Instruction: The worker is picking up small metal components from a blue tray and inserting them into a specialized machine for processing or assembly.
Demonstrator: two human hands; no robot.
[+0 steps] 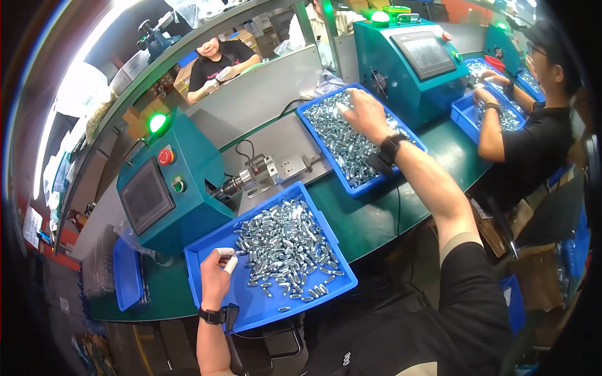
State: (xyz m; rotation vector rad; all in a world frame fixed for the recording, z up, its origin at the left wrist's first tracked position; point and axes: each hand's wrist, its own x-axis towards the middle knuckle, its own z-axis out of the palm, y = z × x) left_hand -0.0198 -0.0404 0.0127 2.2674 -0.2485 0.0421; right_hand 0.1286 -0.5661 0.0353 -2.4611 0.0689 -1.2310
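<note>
My left hand point(216, 279) rests in a blue tray point(251, 307) at the near left, its taped fingertips touching the edge of a heap of small shiny metal parts point(285, 244). I cannot tell whether it holds one. My right hand point(364, 113) reaches into a second blue tray point(320, 149) farther back, fingers spread down into its pile of metal parts point(342, 141). Both wrists wear black bands. Between the trays sits a small chuck fixture point(248, 178) on a grey plate.
A teal machine point(169, 188) with a screen, red button and green lamp stands left. A second teal machine point(417, 62) stands behind the right tray. A person in black point(533, 125) works at blue trays on the right; another sits across the bench point(219, 62).
</note>
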